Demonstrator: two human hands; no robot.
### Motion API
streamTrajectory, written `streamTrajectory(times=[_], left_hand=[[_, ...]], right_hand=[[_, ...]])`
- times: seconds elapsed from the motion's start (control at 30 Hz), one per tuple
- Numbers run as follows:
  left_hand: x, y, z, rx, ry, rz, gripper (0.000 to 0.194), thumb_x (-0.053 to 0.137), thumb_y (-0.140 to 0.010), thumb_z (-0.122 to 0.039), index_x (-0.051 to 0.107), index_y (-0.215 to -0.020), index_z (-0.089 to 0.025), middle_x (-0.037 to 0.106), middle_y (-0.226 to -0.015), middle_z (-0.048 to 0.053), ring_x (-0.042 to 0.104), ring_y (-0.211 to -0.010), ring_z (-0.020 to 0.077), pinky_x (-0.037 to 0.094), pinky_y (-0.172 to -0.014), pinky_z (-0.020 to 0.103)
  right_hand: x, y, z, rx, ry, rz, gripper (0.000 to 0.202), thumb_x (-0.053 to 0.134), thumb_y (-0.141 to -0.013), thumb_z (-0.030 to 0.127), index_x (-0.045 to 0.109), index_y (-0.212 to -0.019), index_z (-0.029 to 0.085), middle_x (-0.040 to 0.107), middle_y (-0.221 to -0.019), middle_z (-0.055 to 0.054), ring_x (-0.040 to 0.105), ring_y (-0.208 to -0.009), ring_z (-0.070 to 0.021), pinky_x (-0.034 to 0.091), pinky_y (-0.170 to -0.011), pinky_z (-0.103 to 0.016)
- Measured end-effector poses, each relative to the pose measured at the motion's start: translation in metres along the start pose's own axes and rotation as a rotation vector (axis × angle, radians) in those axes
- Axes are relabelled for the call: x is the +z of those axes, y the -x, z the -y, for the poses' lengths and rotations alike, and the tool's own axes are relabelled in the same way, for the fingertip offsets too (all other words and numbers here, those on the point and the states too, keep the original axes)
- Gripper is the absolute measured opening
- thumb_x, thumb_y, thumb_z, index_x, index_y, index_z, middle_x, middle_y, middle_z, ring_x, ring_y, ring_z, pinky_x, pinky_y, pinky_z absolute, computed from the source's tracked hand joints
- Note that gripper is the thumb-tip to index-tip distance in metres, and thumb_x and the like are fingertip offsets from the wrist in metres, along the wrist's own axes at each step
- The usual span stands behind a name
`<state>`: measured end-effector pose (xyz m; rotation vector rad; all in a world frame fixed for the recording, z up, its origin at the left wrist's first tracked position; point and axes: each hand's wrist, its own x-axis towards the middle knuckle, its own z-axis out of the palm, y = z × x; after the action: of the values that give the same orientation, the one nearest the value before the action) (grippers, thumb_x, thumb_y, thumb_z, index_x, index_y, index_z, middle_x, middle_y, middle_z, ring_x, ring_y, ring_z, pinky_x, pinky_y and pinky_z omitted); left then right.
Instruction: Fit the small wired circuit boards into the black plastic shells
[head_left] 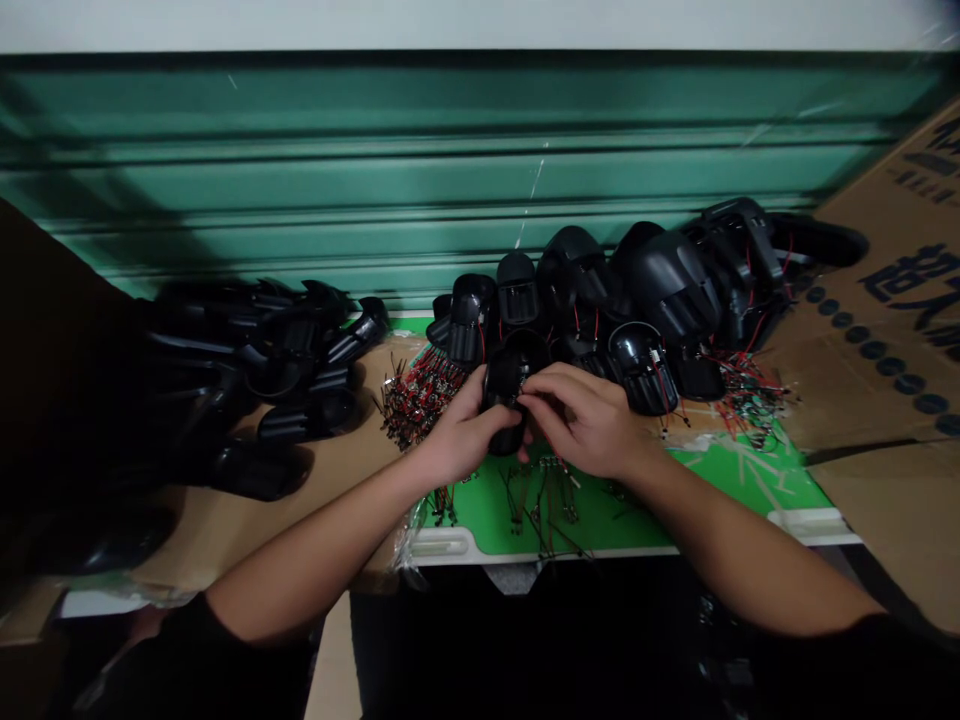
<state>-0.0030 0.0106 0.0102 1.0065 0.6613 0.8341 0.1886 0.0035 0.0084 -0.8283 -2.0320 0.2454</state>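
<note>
In the head view, we read 超 on the carton. Many shells and wires crowd the bench. Above it, our left grip is wrapped around one black shell, its long axis running away from us. The fingertips of our right grip press together at its edge; what they pinch, we cannot tell.
</note>
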Motion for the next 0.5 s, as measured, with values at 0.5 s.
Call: streamTrajectory(times=[0.5], left_hand=[[0.011, 0.010, 0.004, 0.046, -0.106, -0.066, 0.040, 0.065, -0.080, -0.015, 0.040, -0.110, -0.023, 0.060, -0.072, -0.009, 0.067, -0.052, 0.0136, 0.055, -0.049, 0.025]], right_hand=[[0.008, 0.007, 0.006, -0.079, 0.119, 0.016, 0.016, 0.050, -0.105, 0.013, 0.060, -0.115, 0.021, 0.066, -0.092, -0.008, 0.065, -0.077, -0.0196, 0.053, -0.064, -0.031]])
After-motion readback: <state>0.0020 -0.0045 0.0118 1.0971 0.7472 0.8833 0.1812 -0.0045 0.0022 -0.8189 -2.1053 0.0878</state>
